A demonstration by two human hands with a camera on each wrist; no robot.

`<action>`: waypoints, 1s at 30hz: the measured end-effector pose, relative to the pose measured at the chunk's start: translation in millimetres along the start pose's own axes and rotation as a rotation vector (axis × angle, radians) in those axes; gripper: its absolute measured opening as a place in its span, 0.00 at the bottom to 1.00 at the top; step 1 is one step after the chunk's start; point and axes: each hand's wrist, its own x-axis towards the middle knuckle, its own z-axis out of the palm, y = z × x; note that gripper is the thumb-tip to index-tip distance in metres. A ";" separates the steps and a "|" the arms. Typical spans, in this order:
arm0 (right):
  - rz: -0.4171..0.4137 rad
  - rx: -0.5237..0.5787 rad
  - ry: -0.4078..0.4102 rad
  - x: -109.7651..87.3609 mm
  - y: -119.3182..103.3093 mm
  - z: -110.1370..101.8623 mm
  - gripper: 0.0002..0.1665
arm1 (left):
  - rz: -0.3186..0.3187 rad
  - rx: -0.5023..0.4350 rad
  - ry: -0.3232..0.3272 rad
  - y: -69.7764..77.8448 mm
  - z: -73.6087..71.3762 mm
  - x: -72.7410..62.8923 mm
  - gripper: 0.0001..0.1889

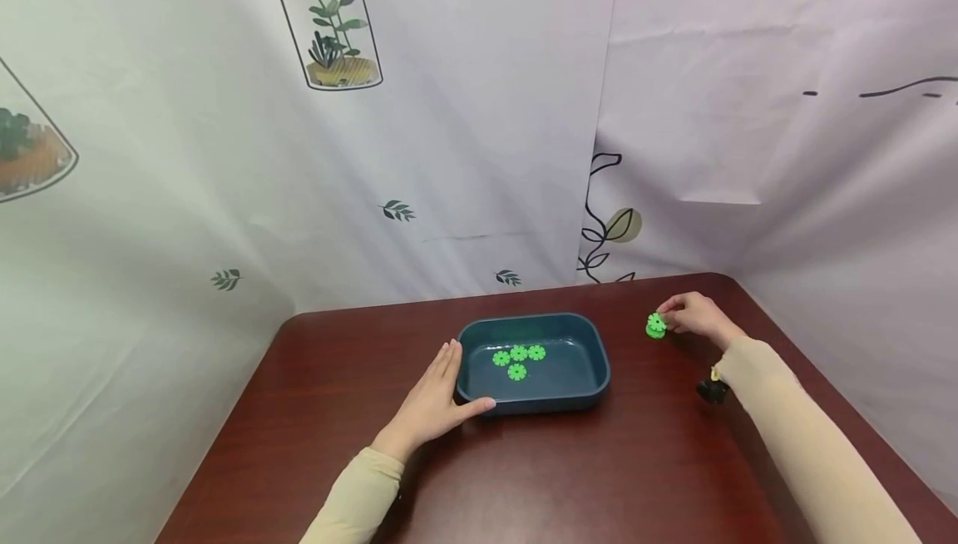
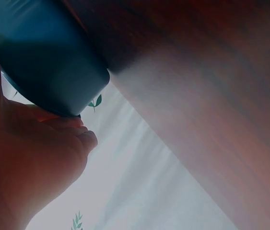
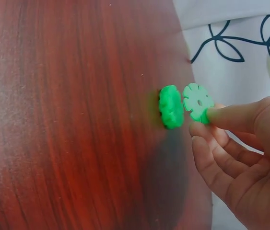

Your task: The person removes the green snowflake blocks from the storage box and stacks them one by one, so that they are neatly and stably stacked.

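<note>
Nearest, at six o'clock, lies the bare front of a glossy dark red table (image 1: 599, 477). A pale left sleeve (image 1: 355, 490) enters from seven o'clock and leads to the left hand (image 1: 427, 404), which is at eight o'clock from the middle of a dark blue tray (image 1: 550, 404). That hand is spread: its straight fingers lie together against the tray's nine o'clock end, and the thumb reaches apart along the near rim at seven o'clock. Inside the tray, on the floor a little toward nine o'clock, lie four green notched discs (image 1: 518, 353), three in a row and one at six o'clock from the row's middle one. A pale right sleeve (image 1: 801, 436) comes in from five o'clock, with a small black device (image 1: 713, 392) at its cuff. Beyond it, between two and three o'clock from the tray, the right hand (image 1: 696, 316) pinches one green disc (image 3: 194, 99) at its edge between thumb and fingertips. Just beside that disc, at nine o'clock in the right wrist view, a thick green stack (image 3: 171, 107) sits on the table; I cannot tell whether they touch. Farthest, at twelve o'clock, hangs a white cloth (image 1: 486, 136) printed with plants and leaves.
</note>
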 end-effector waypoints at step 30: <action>0.039 0.029 -0.037 -3.0 12.9 6.7 0.17 | 0.005 -0.010 0.002 -0.9 0.1 0.4 0.65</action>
